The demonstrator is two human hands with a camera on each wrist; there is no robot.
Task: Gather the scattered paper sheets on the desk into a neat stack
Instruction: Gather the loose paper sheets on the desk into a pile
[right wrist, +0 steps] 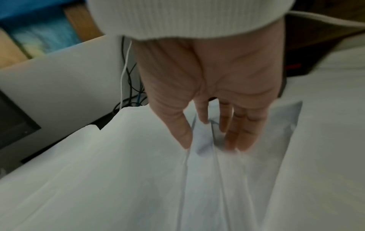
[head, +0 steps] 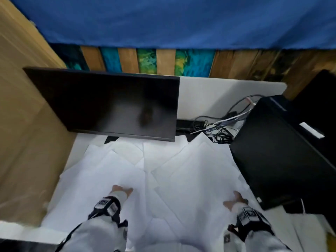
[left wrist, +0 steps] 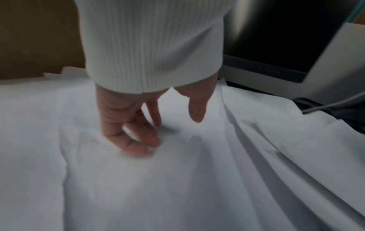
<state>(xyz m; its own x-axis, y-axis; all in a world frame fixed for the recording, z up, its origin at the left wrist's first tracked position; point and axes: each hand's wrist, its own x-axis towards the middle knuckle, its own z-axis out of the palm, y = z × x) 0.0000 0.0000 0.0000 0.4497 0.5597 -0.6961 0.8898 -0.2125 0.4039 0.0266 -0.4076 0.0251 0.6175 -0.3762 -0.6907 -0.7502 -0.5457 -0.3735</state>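
Several white paper sheets (head: 163,179) lie overlapping at odd angles across the white desk (head: 209,99). My left hand (head: 121,190) is at the near left of the spread. In the left wrist view the left hand (left wrist: 169,134) points down with its fingertips (left wrist: 138,150) touching a sheet (left wrist: 177,187) and its thumb held apart above it. My right hand (head: 234,199) is at the near right. In the right wrist view the right hand (right wrist: 211,146) has straight fingers and thumb touching the sheets (right wrist: 98,171), where the paper is creased into ridges.
A dark monitor (head: 109,102) stands at the back left, its lower edge over the far sheets. A black computer tower (head: 281,151) borders the papers on the right. Tangled cables (head: 214,128) lie between them. A brown panel (head: 21,124) walls the left side.
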